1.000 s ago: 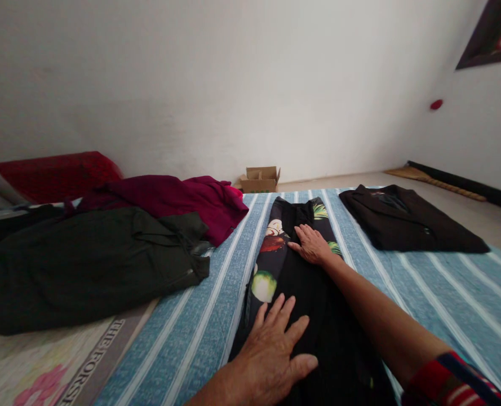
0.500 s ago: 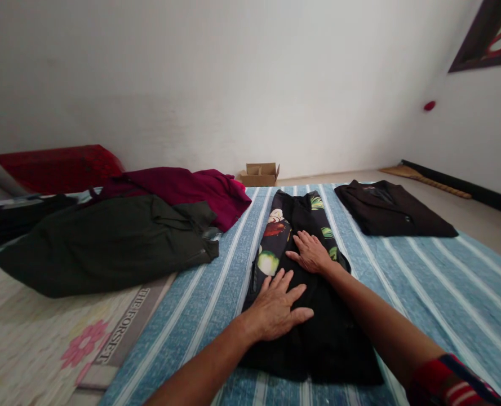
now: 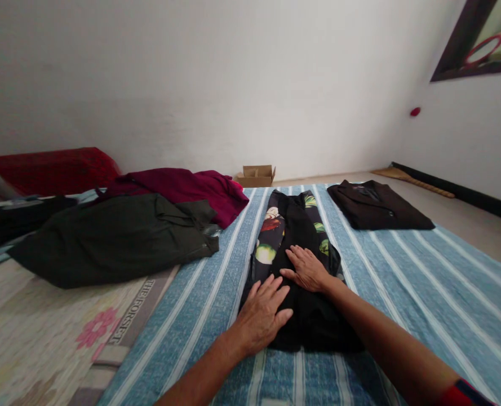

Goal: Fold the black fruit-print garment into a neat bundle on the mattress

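Note:
A black garment (image 3: 291, 225) with a print of food and green leaves along its sides lies folded lengthwise on a blue-and-white striped sheet (image 3: 208, 304). Flat on its near left part rests my left hand (image 3: 262, 316), fingers spread. My right hand (image 3: 306, 269) lies on the middle of the cloth, a little farther off, its fingers stretched out too. Neither hand grips anything. The near end of the garment lies between my forearms, and its exact kind I cannot tell.
At the back right lies a folded dark brown garment (image 3: 379, 206). To the left are a dark green garment (image 3: 119, 239), a maroon one (image 3: 182, 189) and a black one (image 3: 17, 220). A small cardboard box (image 3: 256, 176) stands by the wall, and a flowered mat (image 3: 64, 332) lies front left.
Both hands have shifted slightly toward me and left over the black garment. Its near end sits farther from the bottom of the view. The view has turned a little to the right.

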Tool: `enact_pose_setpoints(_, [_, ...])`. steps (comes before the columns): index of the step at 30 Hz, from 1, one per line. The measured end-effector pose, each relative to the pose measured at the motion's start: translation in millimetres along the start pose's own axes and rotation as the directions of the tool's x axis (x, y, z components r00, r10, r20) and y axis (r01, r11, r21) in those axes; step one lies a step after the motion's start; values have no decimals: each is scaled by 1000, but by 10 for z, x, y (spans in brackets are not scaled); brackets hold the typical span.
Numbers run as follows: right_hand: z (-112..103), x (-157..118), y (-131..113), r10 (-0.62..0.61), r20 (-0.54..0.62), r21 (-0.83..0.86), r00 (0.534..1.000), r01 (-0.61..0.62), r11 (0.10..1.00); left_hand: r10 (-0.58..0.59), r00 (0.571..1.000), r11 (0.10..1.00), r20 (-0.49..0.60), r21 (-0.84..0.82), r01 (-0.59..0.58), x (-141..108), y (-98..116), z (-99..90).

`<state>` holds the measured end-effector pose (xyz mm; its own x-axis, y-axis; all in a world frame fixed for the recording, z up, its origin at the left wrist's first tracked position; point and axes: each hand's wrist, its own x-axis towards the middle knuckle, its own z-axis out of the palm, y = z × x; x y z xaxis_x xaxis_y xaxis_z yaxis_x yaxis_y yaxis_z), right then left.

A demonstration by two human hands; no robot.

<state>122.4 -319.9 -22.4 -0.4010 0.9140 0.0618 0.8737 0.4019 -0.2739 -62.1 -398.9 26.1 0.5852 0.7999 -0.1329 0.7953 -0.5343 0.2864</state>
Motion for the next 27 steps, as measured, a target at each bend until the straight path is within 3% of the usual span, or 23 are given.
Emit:
enact_pose_setpoints(6, [-186, -54, -47, -8, -6, 61, 1000, 8, 998, 5, 999, 1000, -44, -11, -5, -54, -32, 38])
enact_pose_setpoints(10, [-286, -285, -145, -101, -62, 129, 993, 108, 986, 20, 996, 1000, -92, -6, -21, -87, -55, 57])
enact_pose_setpoints(16, [-132, -572, -84, -57, -115, 298, 992, 89, 950, 21, 992, 999, -120, -23, -24, -136, -85, 97])
enact_pose_setpoints(21, [-45, -627, -14, 5, -193, 476, 981, 89, 875, 66, 977, 998, -204, 8, -66, -164, -28, 164])
enact_pose_setpoints(27, [-58, -651, -23, 57, -227, 598, 972, 93, 796, 19, 965, 999, -260, 52, -6, -88, 124, 192])
